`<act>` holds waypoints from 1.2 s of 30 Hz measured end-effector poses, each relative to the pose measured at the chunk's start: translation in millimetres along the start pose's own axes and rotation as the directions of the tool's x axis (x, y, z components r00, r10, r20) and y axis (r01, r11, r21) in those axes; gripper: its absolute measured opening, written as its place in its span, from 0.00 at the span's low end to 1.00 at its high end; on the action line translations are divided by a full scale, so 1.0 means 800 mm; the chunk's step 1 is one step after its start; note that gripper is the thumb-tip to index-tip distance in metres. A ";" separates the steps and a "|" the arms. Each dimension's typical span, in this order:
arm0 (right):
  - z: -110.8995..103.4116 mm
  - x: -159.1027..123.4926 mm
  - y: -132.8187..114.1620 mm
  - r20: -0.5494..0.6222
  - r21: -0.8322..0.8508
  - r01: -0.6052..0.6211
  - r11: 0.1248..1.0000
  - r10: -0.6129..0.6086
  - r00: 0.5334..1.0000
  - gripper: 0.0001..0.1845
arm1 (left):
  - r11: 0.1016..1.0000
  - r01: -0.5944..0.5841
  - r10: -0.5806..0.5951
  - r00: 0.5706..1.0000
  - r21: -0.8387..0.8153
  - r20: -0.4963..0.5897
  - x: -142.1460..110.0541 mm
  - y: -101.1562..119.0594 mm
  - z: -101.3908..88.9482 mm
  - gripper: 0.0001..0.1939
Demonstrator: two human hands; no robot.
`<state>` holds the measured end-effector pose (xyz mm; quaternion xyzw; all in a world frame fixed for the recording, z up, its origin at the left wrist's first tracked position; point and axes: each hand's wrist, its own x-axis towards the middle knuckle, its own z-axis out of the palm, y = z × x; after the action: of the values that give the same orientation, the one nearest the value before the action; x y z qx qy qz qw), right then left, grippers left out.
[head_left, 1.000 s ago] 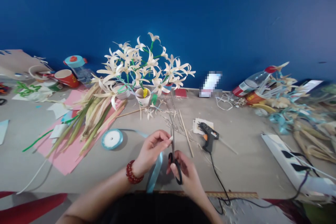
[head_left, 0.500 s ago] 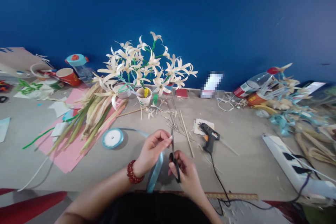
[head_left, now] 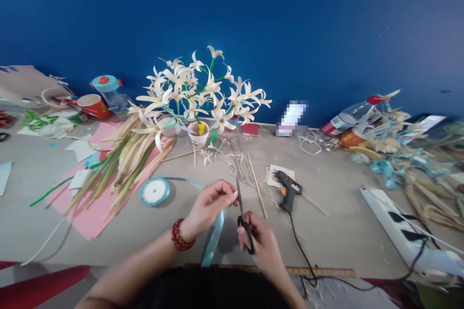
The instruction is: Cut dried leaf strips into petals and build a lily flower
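Observation:
My left hand (head_left: 213,203), a red beaded bracelet at its wrist, is closed in a pinch. A small whitish tip (head_left: 235,193) shows at its thumb and fingertip; the kind of thing is too small to tell. Blue ribbon (head_left: 216,239) runs from a spool (head_left: 155,191) to behind this hand and down toward my lap; whether the fingers grip it I cannot tell. My right hand (head_left: 260,239) is closed around the black handles of scissors (head_left: 243,212). Their blades point away from me, just right of my left fingertips.
White handmade flowers (head_left: 212,84) stand in paper cups at the back. Dried husks (head_left: 128,164) lie on pink paper (head_left: 87,222) to the left. A glue gun (head_left: 289,190) with a cord, thin sticks (head_left: 256,186) and a power strip (head_left: 389,224) lie to the right.
The scissors and my right hand have moved slightly right and toward me, so the blades stand a little farther from my left fingertips. My left hand keeps its pinch.

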<state>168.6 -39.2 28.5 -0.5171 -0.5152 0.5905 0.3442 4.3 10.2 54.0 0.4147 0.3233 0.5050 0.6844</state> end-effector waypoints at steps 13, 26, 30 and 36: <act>-0.021 -0.008 -0.010 0.150 0.023 0.022 1.000 -0.025 0.988 0.23 | 0.998 0.040 -0.048 0.985 0.048 0.165 0.005 0.006 -0.013 0.12; -0.030 -0.002 -0.017 -0.099 -0.002 0.083 0.997 -0.082 0.992 0.17 | 0.969 0.100 -0.144 0.971 0.226 0.191 0.004 0.017 -0.017 0.12; -0.027 0.009 -0.030 -0.197 0.003 0.189 0.982 -0.185 0.963 0.12 | 0.892 -0.012 -0.102 0.968 0.451 0.228 0.003 0.019 -0.014 0.10; -0.022 0.020 -0.040 -0.177 -0.035 0.236 0.971 -0.238 0.955 0.10 | 0.783 -0.129 -0.040 0.966 0.608 0.256 0.003 0.024 -0.007 0.08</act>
<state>177.8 -12.2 56.7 -0.5051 -0.5441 0.4925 0.4542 -8.0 17.0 68.7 0.6854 0.3704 0.3292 0.5336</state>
